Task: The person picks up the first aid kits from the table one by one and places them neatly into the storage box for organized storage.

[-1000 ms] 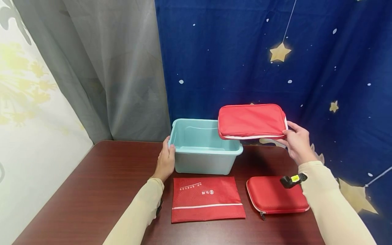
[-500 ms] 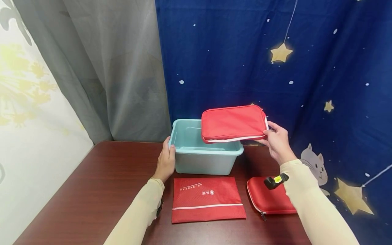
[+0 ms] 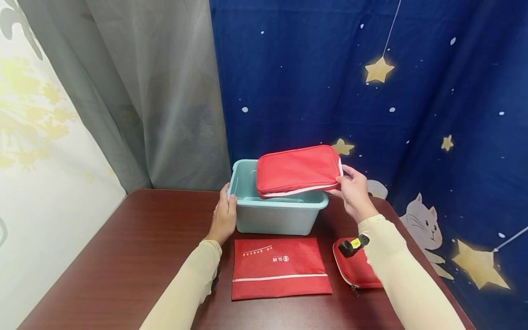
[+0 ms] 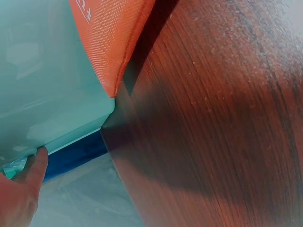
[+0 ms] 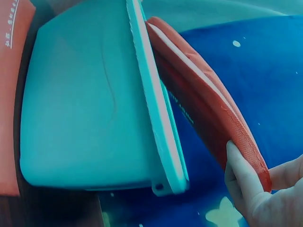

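Note:
A light-blue plastic storage bin [image 3: 277, 221] stands near the table's far edge. My left hand [image 3: 222, 215] holds its left end, the thumb near the front corner and the fingers along the side. Over the bin's opening, tilted, hangs a red zip pouch [image 3: 298, 169] with white piping. My right hand [image 3: 353, 192] pinches the pouch by its right end, thumb on one face and fingers on the other, as the right wrist view also shows. The pouch covers part of the bin's inside. Only part of the left hand [image 4: 23, 194] appears in the left wrist view.
A flat red document bag [image 3: 280, 268] with white lettering lies in front of the bin. To its right is a red zippered hard case [image 3: 356, 270], partly hidden by my right forearm. Grey [image 3: 173, 91] and blue starry curtains [image 3: 305, 82] hang behind the dark wooden table [image 3: 136, 256].
My right hand has carried the red pouch leftward and slightly down, from the bin's right side to over its opening. The pouch has tilted more. My left hand stays on the bin.

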`<state>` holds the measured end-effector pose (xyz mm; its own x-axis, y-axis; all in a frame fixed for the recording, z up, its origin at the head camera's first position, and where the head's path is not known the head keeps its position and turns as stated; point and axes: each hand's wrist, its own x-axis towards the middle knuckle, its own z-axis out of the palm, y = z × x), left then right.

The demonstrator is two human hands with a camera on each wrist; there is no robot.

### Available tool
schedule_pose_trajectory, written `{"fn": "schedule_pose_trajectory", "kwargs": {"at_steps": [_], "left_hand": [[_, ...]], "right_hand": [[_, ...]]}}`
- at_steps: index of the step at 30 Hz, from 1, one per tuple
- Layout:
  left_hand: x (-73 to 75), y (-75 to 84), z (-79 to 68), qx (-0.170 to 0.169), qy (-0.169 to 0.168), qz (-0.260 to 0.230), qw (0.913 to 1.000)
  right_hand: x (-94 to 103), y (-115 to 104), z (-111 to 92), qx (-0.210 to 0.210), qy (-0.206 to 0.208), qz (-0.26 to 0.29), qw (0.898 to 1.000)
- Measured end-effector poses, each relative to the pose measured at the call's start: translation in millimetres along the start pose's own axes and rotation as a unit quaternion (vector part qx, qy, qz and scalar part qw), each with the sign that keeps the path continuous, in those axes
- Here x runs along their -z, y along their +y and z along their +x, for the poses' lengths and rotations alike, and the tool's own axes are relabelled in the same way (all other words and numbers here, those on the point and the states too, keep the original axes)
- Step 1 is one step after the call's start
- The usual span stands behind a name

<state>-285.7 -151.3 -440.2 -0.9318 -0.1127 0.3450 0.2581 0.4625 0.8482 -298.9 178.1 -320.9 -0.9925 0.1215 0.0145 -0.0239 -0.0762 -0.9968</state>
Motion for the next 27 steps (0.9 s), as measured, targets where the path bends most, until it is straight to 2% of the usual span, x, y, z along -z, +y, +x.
{"fn": "schedule_pose_trajectory", "kwargs": {"at_steps": [8, 14, 27], "left_hand": [[-0.8, 1.1, -0.9, 0.001, 0.002, 0.001, 1.0000], [-0.4, 0.8, -1.5, -0.005, 0.003, -0.001, 1.0000], [-0.8, 0.9, -2.0, -0.005, 0.000, -0.008, 1.0000]], "right_hand": [[-21.1, 9.2, -2.6, -0.019, 0.004, 0.004, 1.000], [-33.8, 16.1, -4.6, -0.016, -0.005, 0.003, 1.000], [-51.4, 22.9, -6.1, -0.030, -0.023, -0.010, 0.999]]}}
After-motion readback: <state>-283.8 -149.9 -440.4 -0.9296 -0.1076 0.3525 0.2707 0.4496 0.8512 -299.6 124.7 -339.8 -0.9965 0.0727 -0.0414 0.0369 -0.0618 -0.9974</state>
